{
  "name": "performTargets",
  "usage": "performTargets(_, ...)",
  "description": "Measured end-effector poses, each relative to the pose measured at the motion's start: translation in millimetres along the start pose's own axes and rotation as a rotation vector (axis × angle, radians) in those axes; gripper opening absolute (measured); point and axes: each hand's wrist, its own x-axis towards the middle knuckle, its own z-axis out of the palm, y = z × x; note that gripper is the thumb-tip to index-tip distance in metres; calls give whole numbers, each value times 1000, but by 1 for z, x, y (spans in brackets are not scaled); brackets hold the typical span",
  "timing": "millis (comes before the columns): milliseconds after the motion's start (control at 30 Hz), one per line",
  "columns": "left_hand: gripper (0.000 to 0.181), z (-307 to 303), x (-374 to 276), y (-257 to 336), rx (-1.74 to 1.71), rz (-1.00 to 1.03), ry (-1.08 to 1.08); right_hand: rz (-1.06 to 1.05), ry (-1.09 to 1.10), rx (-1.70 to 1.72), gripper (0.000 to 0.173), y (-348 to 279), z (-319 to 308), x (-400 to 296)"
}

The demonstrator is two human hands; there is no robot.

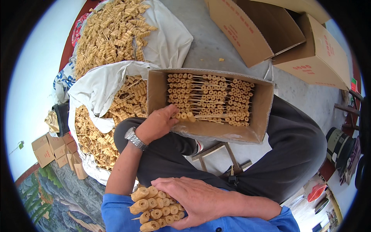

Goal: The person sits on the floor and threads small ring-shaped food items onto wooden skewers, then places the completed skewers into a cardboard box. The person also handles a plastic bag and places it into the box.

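Observation:
Inside an open cardboard box (pixel 210 136) lie skewers of ring-shaped, golden fried dough or tofu rolls (pixel 214 92), stacked in three columns with their bare sticks between. My left hand (pixel 159 124), wearing a metal-banded watch, reaches over the box's near left corner. Its thumb and fingers close at the left end of a top skewer of rolls (pixel 185 117); the tip is hidden. Close to my body, my right hand (pixel 197 200) clasps a bundle of skewered rolls (pixel 156 207), with their pointed tips facing left. My palm covers the far end of that bundle.
White sacks (pixel 98 84) on the left hold heaps of loose skewers (pixel 111 34). Open cardboard boxes (pixel 313 55) stand at upper right. Smaller cartons (pixel 56 149) are stacked by the left wall. A wooden stool frame (pixel 229 156) shows between my knees, under the box.

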Motion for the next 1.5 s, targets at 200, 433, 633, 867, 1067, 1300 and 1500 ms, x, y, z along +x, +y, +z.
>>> performTargets(200,22,23,-3,-16,168,13,-46,-35,39,30,79,5,2,-3)
performTargets(433,35,22,10,-21,162,-45,-149,14,-5,14,79,0,-6,-1)
performTargets(633,40,19,16,-15,184,-107,-214,11,6,20,79,0,-9,-2)
performTargets(867,41,26,23,-23,253,2,-165,24,-13,16,82,1,-8,-3)
performTargets(1067,42,33,27,-29,254,-37,-151,31,-26,-13,83,0,-9,-2)
performTargets(1300,43,25,32,-18,277,22,-56,-8,37,23,82,5,-3,-5)
performTargets(1500,46,28,42,-20,275,-47,-49,35,28,34,83,2,-6,-3)
